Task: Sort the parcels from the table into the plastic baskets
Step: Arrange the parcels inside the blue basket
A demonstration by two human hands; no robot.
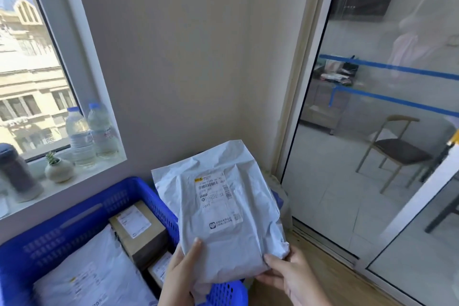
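Four parcels (223, 206) (87, 268) (139, 231) (159, 271), one blue basket (82, 206), two water bottles (80, 136) (103, 129), one plant pot (58, 170), two hands (178, 273) (290, 278)

Both forearms rise from the bottom edge of the view, close together. The left hand (182, 272) grips the lower left corner of a grey parcel (231, 206), thumb laid flat on its front. The right hand (295, 278) holds the lower right corner, its fingers (273, 264) curled round the edge.
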